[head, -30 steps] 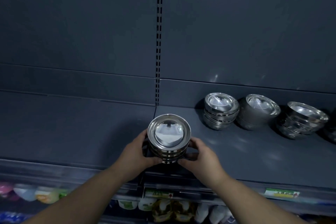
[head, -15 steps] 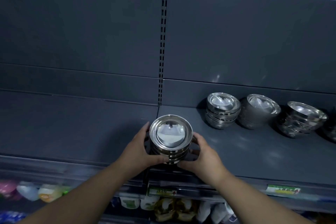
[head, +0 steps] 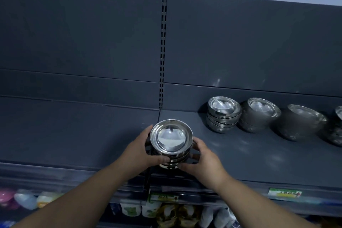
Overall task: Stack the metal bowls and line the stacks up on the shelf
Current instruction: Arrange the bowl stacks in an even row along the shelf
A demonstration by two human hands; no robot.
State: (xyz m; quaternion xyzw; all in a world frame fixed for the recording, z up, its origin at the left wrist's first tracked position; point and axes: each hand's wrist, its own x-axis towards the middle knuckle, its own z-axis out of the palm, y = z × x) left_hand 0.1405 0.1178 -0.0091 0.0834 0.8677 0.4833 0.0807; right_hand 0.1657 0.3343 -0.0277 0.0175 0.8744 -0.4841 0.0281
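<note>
the left hand (head: 142, 152) and the right hand (head: 205, 161) cup a stack of metal bowls (head: 171, 139) between them, with fingers curled round its sides and thumbs on the near face. the stack is at the front edge of the dark shelf (head: 259, 159); whether its base touches the shelf cannot be told. beyond the right hand and to its right, a row of other bowl stacks (head: 223, 114) stands along the back panel, well apart from the held stack.
</note>
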